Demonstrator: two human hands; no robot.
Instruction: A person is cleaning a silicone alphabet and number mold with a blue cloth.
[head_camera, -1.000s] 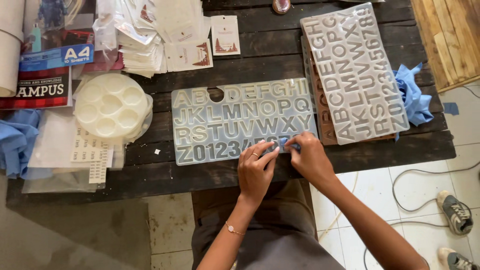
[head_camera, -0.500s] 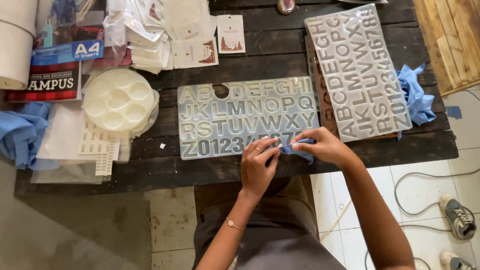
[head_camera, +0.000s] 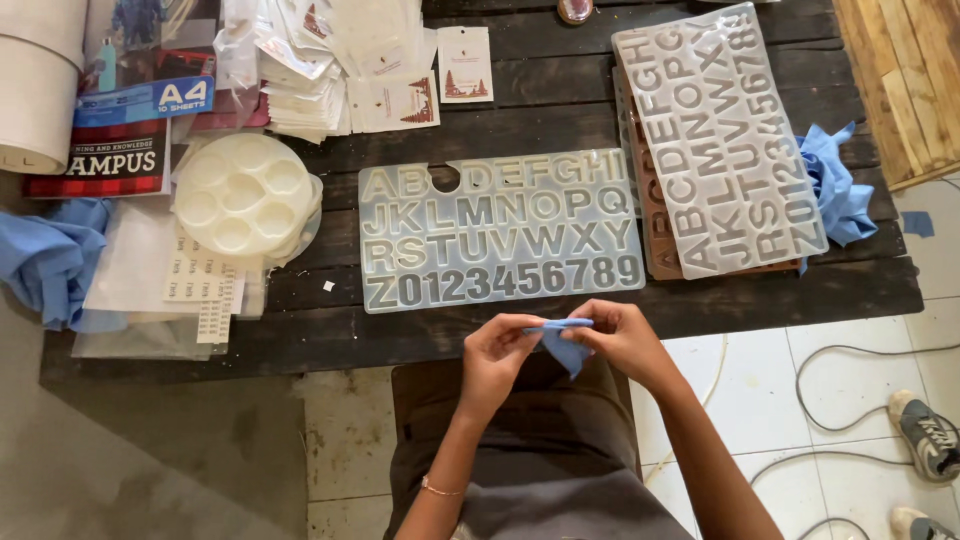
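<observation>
Blue soft cloth scrap (head_camera: 562, 340): pinched closed in grip of left hand (head_camera: 497, 360) and right hand (head_camera: 622, 340) just off dark wooden surface (head_camera: 560, 110); risk: thin fabric slipping free and dropping floorward

A small blue cloth piece (head_camera: 563, 340) is pinched between the left hand (head_camera: 497, 360) and right hand (head_camera: 620, 340), above dark grey trousers (head_camera: 540, 470). The letter-and-number mould (head_camera: 497, 228) is translucent pale grey-blue on a dark brown plank table (head_camera: 760, 295); a second clear mould (head_camera: 720, 135) overlies a reddish-brown one (head_camera: 655, 215), beside crumpled blue cloth (head_camera: 835, 190). The round palette (head_camera: 243, 195) is white, the cloth at far left (head_camera: 45, 255) blue, and the paper pad cover (head_camera: 110, 150) red, black and blue.
</observation>
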